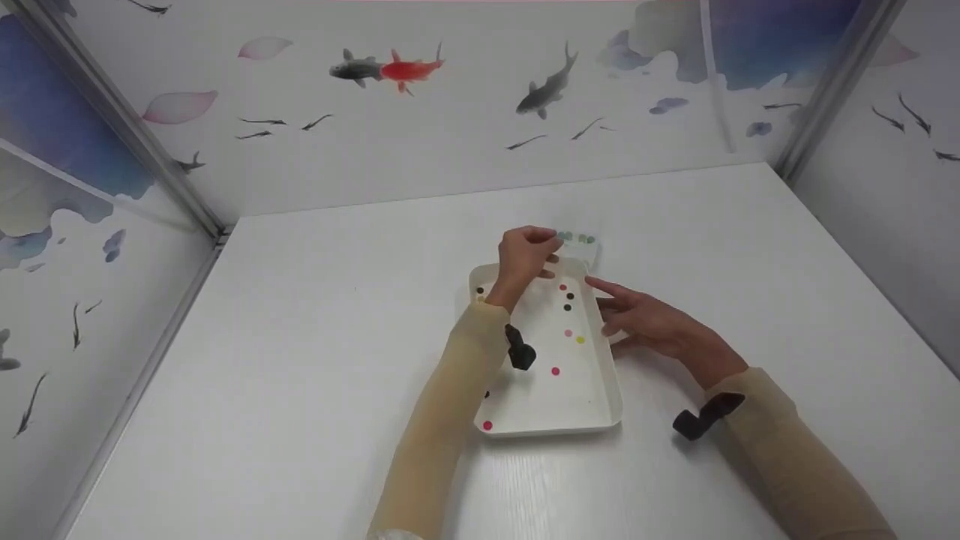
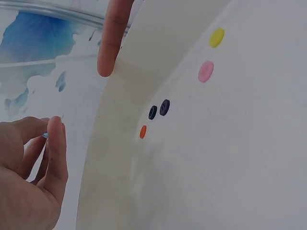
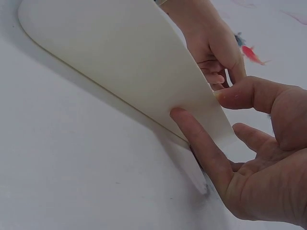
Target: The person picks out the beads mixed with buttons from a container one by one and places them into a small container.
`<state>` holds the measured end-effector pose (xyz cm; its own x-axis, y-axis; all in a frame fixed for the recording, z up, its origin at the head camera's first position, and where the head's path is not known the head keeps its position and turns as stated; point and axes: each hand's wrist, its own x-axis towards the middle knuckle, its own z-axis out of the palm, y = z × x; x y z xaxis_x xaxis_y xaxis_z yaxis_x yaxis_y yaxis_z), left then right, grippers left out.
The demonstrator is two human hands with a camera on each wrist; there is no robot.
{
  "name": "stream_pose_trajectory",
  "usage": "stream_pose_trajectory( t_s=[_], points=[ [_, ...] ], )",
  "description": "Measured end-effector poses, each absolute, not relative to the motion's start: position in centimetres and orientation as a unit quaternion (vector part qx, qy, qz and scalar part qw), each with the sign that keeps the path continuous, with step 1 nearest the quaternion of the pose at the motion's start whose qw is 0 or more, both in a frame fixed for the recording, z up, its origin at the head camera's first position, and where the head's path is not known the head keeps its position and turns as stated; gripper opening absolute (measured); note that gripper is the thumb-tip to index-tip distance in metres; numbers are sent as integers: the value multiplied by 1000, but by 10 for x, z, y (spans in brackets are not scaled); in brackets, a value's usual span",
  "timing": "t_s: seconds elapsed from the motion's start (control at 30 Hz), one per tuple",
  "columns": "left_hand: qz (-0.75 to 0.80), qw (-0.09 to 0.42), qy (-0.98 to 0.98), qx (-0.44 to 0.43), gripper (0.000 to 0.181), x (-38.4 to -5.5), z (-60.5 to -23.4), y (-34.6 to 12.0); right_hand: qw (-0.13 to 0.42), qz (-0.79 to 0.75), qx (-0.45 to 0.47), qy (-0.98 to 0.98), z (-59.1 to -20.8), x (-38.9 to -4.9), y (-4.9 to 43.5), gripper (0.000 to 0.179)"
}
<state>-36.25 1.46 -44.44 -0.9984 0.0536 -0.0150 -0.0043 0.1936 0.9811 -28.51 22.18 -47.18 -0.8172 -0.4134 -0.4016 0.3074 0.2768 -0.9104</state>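
Over the far end of a white tray [image 1: 551, 432], my left hand [image 1: 521, 262] pinches a small light-blue button-like piece [image 2: 45, 135] between thumb and finger, mostly hidden by the fingertips. Next to that hand lies a small pale card-like item [image 1: 581, 251] with green round pieces [image 1: 583, 239] along its far edge. My right hand [image 1: 652, 326] is at the tray's right side, its fingers spread and fairly straight. One fingertip touches the outer wall and another meets the rim in the right wrist view. Buttons lie scattered in the tray, including a yellow button [image 2: 217, 37] and a pink button [image 2: 206, 71].
The tray stands on a white table [image 1: 300, 337]. Printed panels with fish and petals rise behind and at both sides, the back panel [image 1: 465, 150] meeting the table's far edge. A red button [image 1: 487, 425] lies in the tray's near left corner, close to the left forearm.
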Motion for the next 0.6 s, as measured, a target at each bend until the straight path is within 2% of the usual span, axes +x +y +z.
stream_pose_trajectory(
  t_s=[0.6],
  points=[
    [629,-22,777,15,21,-372,-436,35,302,-600,-26,741,-473,-287,221,92]
  ],
)
